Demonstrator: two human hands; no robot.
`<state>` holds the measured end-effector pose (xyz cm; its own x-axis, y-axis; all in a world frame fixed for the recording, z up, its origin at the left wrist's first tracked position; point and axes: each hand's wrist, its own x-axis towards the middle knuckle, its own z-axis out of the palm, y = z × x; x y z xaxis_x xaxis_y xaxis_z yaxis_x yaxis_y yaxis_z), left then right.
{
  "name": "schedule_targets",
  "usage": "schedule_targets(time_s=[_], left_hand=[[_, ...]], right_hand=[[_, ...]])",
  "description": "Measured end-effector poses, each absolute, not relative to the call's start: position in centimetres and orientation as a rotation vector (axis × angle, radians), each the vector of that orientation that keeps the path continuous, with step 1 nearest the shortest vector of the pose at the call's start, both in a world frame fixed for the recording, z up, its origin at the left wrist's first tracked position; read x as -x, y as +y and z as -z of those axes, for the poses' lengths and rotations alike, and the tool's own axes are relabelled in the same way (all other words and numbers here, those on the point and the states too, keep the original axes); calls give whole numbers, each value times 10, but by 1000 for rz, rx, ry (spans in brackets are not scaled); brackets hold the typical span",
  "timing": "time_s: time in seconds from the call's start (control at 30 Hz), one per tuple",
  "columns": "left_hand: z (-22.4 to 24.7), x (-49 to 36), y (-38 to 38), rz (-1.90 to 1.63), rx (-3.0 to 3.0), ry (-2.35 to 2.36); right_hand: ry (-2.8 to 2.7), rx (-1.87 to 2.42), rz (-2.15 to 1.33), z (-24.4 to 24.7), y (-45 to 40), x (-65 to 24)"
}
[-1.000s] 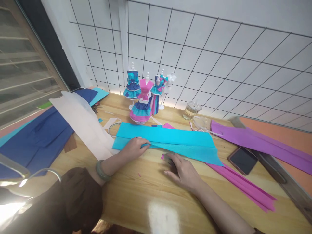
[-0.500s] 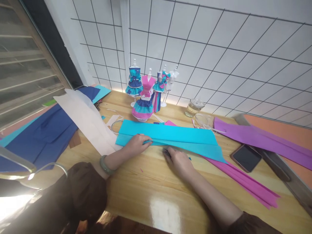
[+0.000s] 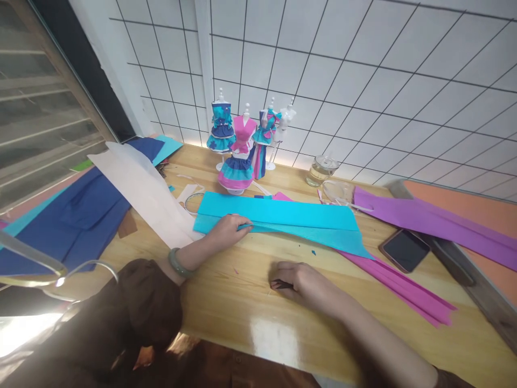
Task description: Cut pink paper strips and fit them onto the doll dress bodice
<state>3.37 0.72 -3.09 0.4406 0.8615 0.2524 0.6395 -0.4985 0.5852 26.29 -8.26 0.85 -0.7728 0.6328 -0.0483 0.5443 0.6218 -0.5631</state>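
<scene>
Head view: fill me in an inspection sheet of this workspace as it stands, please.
Surface: wooden table, bright reflection toward its near edge.
Job's things: turquoise sheet, folded lengthwise; pink sheet partly under it.
Clutter: small blue scrap, phone, glass jar; white sheet and dark blue sheet at left, purple sheet at right.
Hands: left hand on the turquoise sheet's near edge, grip unclear; right hand curled around a dark item, too hidden to identify.
Cables: nothing seen.
Surroundings: four small mannequins, three dressed, before a gridded wall.
</scene>
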Motion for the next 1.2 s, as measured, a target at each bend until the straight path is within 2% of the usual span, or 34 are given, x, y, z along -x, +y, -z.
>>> schedule_targets(time_s=[0.13, 0.23, 0.43, 0.53, 0.77, 1.03, 1.2], left_hand=[[32, -33, 8, -740, -2290, 1254], [32, -33, 8, -730, -2283, 1255], [32, -33, 9, -724, -2297, 1253], [32, -33, 9, -726, -2310, 1243], [33, -32, 8, -735, -2306, 1230], [35, -31, 10, -755, -2310, 1214], [35, -30, 10, -739, -2320, 1197]], right_hand=[[-2852, 1085, -590, -10, -88, -256], [-2929, 1159, -515, -13, -91, -253], [-2679, 1184, -911, -15, -85, -243], [-2558, 1166, -930, -9, -81, -224], [-2654, 1320, -694, 7, -74, -186], [-3056, 1175, -130, 11, -83, -176], [-2909, 1246, -195, -4, -68, -205]])
